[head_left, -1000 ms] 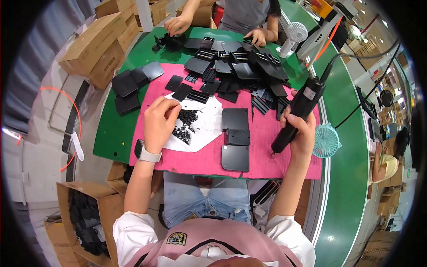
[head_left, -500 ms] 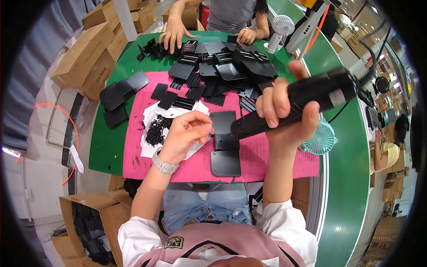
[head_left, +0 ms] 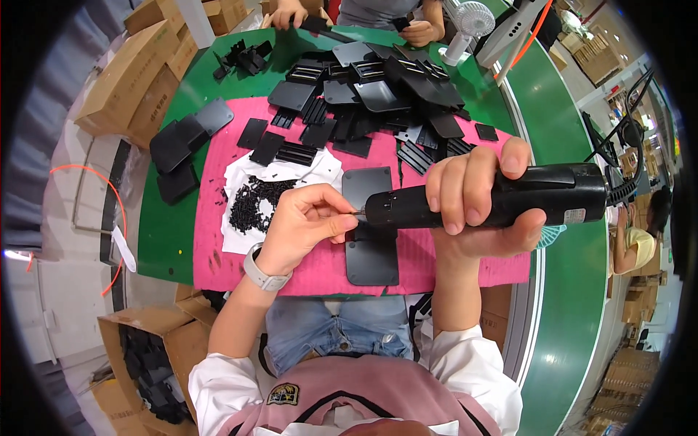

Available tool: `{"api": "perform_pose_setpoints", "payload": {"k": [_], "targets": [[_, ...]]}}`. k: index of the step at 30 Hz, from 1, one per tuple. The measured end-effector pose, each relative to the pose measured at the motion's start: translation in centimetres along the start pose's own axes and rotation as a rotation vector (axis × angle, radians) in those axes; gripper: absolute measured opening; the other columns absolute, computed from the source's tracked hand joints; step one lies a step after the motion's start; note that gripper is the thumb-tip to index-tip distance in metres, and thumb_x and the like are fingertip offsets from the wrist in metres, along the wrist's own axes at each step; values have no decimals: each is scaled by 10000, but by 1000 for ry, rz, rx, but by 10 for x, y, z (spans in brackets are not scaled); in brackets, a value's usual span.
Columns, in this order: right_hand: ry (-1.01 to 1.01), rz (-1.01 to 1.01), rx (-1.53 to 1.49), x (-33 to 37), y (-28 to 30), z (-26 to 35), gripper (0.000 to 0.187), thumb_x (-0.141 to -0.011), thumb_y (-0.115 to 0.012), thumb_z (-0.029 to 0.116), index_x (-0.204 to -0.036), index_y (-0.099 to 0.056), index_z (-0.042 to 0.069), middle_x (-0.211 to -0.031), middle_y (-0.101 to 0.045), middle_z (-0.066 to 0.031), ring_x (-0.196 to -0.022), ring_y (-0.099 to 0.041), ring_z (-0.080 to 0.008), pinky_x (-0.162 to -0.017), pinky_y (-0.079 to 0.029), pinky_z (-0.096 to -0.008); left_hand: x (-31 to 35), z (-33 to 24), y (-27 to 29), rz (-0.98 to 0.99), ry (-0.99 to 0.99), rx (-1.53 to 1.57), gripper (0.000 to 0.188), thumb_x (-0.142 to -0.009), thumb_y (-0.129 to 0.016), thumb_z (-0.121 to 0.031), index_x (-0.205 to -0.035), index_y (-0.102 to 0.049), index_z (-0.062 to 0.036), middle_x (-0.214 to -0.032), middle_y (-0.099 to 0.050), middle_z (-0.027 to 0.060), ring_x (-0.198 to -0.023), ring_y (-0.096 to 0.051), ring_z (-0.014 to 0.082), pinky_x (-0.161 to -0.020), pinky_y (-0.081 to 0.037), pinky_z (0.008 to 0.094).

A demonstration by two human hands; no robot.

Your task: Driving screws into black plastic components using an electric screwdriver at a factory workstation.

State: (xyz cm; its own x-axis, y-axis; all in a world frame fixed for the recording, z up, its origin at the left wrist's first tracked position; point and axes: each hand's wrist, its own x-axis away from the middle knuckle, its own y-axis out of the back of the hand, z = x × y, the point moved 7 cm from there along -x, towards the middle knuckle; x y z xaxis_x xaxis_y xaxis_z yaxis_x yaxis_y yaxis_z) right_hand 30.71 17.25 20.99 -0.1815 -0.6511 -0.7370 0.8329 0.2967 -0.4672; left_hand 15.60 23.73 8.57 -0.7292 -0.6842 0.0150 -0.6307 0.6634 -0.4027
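My right hand (head_left: 480,196) grips a black electric screwdriver (head_left: 538,195), held level with its bit pointing left. At the tip of that bit, the thumb and forefinger of my left hand (head_left: 316,218) are pinched together; what lies between them is too small to make out. Beneath the tools and hands, black flat plates (head_left: 371,262) lie on a pink foam mat (head_left: 305,280), partly covered by the screwdriver. Beside my left hand, a heap of small black screws (head_left: 251,207) rests on a white sheet (head_left: 331,171).
Black plates and slotted parts (head_left: 378,94) are piled toward the far side. More black plates (head_left: 174,156) lie at the left on the green table (head_left: 156,251). Across from me, another person's hand (head_left: 418,33) holds a small black part. A white fan (head_left: 469,29) stands far right.
The screwdriver has swung from slanting to nearly level, and its tip has come left to meet my left fingers. The other person's hands have drawn back, lifting a black part.
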Motion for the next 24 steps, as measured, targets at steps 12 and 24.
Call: {"api": "perform_pose_setpoints", "payload": {"k": [12,24], "targets": [[-24,-134,-73,0,9,4,381,-867,-574,431,-1043,-478,107,-589,-454,31,-427,-446,-85,-503,-396,-252,7,2,-11,134,120,-80,128,-795,-703,-9,-872,-610,33,-725,-630,51,-572,-580,71,-529,-479,202],[-265,-168,190,11,13,-2,457,-701,-757,220,-965,-466,-13,-590,-473,-45,-448,-432,-95,-379,-360,-225,5,0,-5,-80,-149,-618,61,-779,-692,-15,-794,-639,10,-668,-631,17,-575,-558,45,-535,-451,203]]}}
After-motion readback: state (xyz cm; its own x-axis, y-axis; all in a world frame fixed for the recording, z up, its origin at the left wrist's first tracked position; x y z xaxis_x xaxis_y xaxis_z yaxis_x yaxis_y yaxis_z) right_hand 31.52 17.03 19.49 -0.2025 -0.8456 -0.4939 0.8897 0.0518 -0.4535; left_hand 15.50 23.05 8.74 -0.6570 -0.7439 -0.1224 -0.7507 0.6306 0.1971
